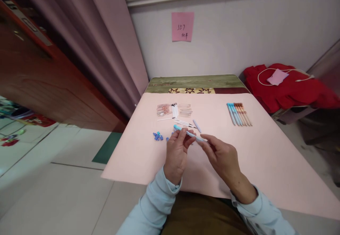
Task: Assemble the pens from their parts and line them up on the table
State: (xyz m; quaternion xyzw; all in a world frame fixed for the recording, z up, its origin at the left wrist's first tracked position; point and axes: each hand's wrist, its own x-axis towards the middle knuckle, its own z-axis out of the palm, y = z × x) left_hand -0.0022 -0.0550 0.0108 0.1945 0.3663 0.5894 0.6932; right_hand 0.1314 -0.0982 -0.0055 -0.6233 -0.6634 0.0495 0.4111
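Pen (191,134) slants inward of the tabletop's (265,157) near edge, left hand (176,151) pinching it, apparently for steadiness; right hand (221,155) seems to grip its other end, though fingers hide it. Parallel pens (239,115) toward the right edge look sorted by colour.

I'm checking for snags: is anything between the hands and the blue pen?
Nothing visible stands between them: the left hand grips the blue pen directly, and the right hand pinches its right end.
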